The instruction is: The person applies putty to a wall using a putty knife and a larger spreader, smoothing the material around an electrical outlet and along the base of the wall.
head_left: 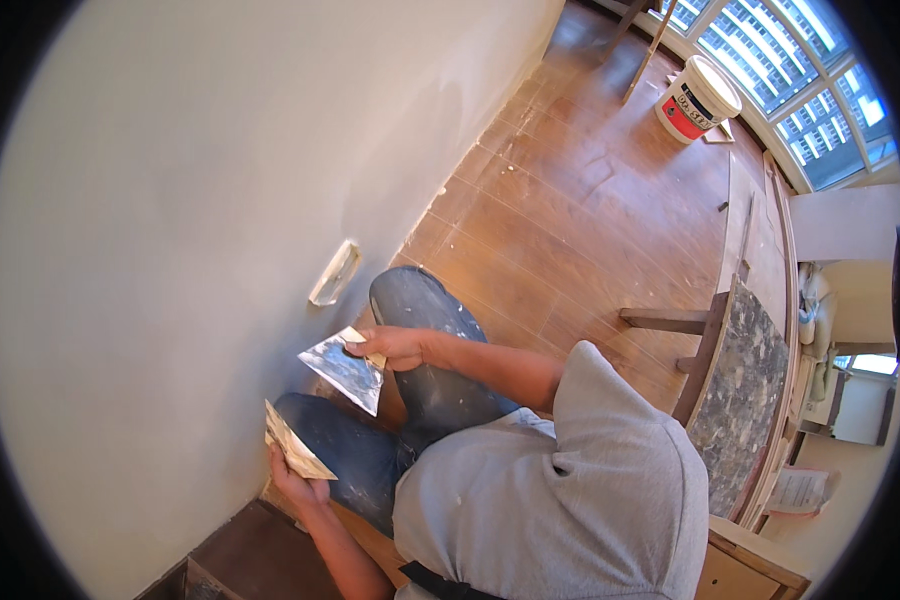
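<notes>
My right hand (398, 346) is closed around the handle of a wide putty knife (340, 370). Its shiny metal blade fans out toward the wall and is smeared in places. Lower down, my left hand (295, 482) grips a second wide scraper (295, 442), whose pale blade looks coated with filler; its handle is hidden in the hand. The two blades are apart, in front of my bent, white-spattered knees. Just beyond the right-hand knife, a rectangular recess (336, 273) with a pale rim sits low in the wall. Neither blade clearly touches the wall.
A pale wall (170, 200) with greyish damp-looking patches fills the left. Brown floor tiles (570, 190) run along it, with white crumbs at the edge. A white bucket (698, 98) stands near the windows. To the right is a spattered bench (740, 395) with wooden legs.
</notes>
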Available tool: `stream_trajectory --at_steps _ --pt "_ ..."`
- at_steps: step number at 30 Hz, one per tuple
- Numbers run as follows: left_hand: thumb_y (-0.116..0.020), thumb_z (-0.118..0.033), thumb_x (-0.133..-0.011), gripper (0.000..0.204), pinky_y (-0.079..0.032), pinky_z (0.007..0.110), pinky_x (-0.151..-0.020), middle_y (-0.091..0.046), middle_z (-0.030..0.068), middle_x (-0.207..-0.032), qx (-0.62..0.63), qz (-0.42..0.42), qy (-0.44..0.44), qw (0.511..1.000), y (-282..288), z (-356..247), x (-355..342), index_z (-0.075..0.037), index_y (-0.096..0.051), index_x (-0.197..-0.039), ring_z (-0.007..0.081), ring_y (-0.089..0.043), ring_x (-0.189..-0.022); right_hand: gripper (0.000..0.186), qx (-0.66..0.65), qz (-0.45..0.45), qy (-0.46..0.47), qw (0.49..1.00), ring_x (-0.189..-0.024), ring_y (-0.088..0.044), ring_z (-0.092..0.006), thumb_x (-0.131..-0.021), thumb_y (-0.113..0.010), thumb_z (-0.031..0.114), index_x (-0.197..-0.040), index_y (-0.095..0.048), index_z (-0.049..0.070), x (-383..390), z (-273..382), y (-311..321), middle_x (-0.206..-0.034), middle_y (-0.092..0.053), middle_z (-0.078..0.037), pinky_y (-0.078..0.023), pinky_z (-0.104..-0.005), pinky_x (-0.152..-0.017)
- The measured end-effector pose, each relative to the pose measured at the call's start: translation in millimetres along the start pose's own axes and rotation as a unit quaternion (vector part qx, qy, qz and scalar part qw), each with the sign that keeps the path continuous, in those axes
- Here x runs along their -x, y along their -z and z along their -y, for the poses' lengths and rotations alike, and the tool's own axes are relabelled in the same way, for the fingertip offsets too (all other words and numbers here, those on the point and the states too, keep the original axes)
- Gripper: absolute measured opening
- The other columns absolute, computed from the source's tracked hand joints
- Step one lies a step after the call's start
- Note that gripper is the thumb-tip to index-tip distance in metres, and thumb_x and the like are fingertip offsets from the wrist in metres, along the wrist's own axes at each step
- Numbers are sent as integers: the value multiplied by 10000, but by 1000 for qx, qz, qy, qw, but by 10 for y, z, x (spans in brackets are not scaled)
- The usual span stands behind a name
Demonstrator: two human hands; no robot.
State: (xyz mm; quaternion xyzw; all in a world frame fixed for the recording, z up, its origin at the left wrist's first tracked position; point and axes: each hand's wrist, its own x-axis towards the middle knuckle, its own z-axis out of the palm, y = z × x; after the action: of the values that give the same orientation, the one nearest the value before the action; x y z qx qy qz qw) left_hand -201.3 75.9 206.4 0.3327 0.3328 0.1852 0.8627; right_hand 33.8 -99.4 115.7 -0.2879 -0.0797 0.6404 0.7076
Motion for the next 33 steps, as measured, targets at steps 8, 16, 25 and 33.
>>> stream_trajectory --at_steps 8,16,25,33 --pt "-424 -342 -1009 459 -445 393 -1013 -575 104 -1297 42 -2 -5 999 540 342 -96 -37 -480 -1348 242 -567 -1161 283 -2 -31 -32 999 -884 -670 -100 -973 -579 293 -1157 -619 82 -60 -67 19 -1016 -692 5 -544 -271 -774" --pt "-452 -389 -991 481 -450 397 -1006 -583 97 -1287 65 -6 -2 998 656 496 -198 -63 -497 -1342 255 -574 -1149 404 -10 -38 -67 997 -883 -676 -114 -983 -484 474 -1163 -619 139 -78 -7 47 -1013 -698 3 -543 -317 -762" --pt "-432 -369 -983 465 -453 425 -997 -587 104 -1271 128 19 3 992 583 442 -133 -68 -494 -1332 280 -576 -1140 553 -29 -9 -79 996 -962 -674 -156 -982 -363 580 -1238 -579 140 -165 20 -22 -1099 -686 -26 -543 -387 -833" --pt "-430 -348 -978 483 -407 431 -1059 -552 120 -1320 98 14 -88 991 664 505 -158 -61 -469 -1364 289 -530 -1210 548 -30 -37 -103 994 -1037 -645 -175 -984 -370 568 -1256 -556 130 -219 -91 83 -1163 -657 -38 -505 -410 -906"
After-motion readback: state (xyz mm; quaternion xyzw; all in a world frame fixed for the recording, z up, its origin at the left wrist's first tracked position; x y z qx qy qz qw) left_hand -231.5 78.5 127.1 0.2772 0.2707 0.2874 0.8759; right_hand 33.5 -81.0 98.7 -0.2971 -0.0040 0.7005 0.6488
